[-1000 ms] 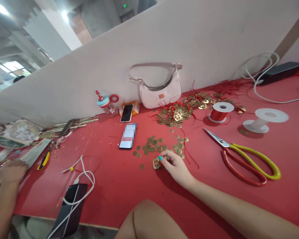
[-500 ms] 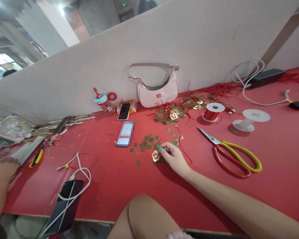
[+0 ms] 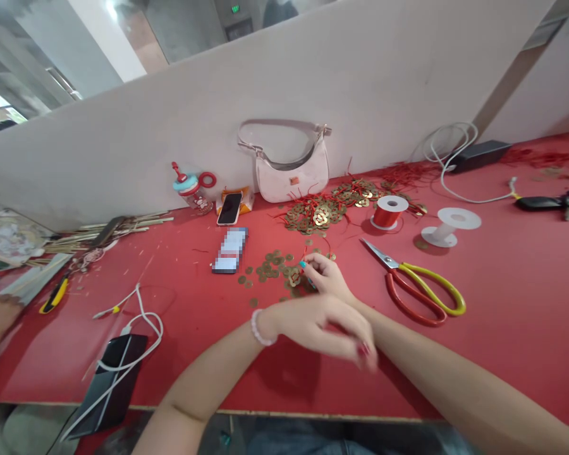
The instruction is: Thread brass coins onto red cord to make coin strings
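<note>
Cluster of coins (image 3: 294, 276), flower-shaped, is roughly round with its face tipped toward the camera, so I can't really pick a long axis or say which way it points. Table (image 3: 203, 354) is pretty open to the left and toward the near edge, which runs well apart from the cluster. Loose coins (image 3: 268, 268) crowd the far-left side, the phone with the lit screen (image 3: 230, 250) sits past those, and the scissors (image 3: 398, 272) lie off to the right, tip angled far-left, handles toward the near right.

Grip-wise, the right hand (image 3: 324, 276) has thumb and fingertips pinched nearly closed on a thin bit of red cord (image 3: 305, 253), with the cluster just left of the fingertips. Can't tell if skin touches the coins. The left hand (image 3: 320, 323) crosses over the right forearm, kinda blurry, fingers loosely curled and part-open, holding nothing I can see.
</note>
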Demonstrator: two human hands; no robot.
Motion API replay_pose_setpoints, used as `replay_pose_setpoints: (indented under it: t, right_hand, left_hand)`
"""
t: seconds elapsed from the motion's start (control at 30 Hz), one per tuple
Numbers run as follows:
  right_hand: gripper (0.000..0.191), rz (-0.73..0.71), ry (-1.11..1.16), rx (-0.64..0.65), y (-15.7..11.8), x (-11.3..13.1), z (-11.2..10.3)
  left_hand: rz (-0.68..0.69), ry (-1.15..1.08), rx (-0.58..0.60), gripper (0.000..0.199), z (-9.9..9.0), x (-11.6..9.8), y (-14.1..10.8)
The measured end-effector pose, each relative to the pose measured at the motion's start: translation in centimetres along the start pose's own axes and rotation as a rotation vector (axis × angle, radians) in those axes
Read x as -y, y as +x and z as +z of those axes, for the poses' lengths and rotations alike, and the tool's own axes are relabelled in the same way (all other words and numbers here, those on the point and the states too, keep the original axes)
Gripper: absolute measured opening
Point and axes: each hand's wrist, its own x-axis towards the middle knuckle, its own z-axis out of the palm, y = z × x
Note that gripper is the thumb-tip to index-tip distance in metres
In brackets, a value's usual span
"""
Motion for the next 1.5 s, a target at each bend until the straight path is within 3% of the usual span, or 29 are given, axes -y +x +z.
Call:
replay_pose_setpoints:
  t: [0.07, 0.13, 0.2, 0.33, 0.6, 0.83, 1.07, 1.17, 1.5]
  right_hand:
    - [0.025, -0.008, 0.007, -0.011, 0.2, -0.3, -0.3]
    - [0.026, -0.009, 0.003, -0.025, 0.3, -0.4, -0.3]
    - [0.026, -0.012, -0.008, -0.018, 0.3, -0.3, -0.3]
    - [0.023, -0.039, 0.026, 0.031, -0.1, 0.2, -0.1]
    - [0.021, -0.016, 0.012, -0.032, -0.1, 0.2, -0.1]
    - [0.023, -0.079, -0.057, -0.06, 0.3, 0.1, -0.6]
    - [0.014, -0.36, -0.473, 0.117, 0.1, 0.2, -1.5]
    - [0.02, -0.473, -0.561, 0.135, 0.0, 0.1, -1.7]
    - [0.02, -0.643, -0.726, 0.128, -0.1, -0.2, -2.0]
  left_hand:
    - [-0.016, 0.009, -0.173, 0.026, -0.9, 1.0, -0.1]
    - [-0.068, 0.042, -0.554, 0.027, -1.5, 2.7, -0.4]
    - [-0.132, 0.101, -0.697, 0.018, -1.6, 4.6, -0.5]
    - [-0.148, 0.163, -0.581, 0.021, -1.4, 6.5, -0.3]
    - [-0.172, 0.144, -0.519, 0.017, -1.6, 5.9, -0.2]
    - [-0.171, 0.184, -0.68, 0.016, -1.8, 6.1, -0.3]
    - [-0.196, 0.151, -0.823, 0.017, -2.3, 6.6, -0.5]
    - [-0.187, 0.156, -0.835, 0.016, -2.5, 6.7, -0.6]
    - [-0.164, 0.181, -0.816, 0.017, -2.8, 7.1, -0.4]
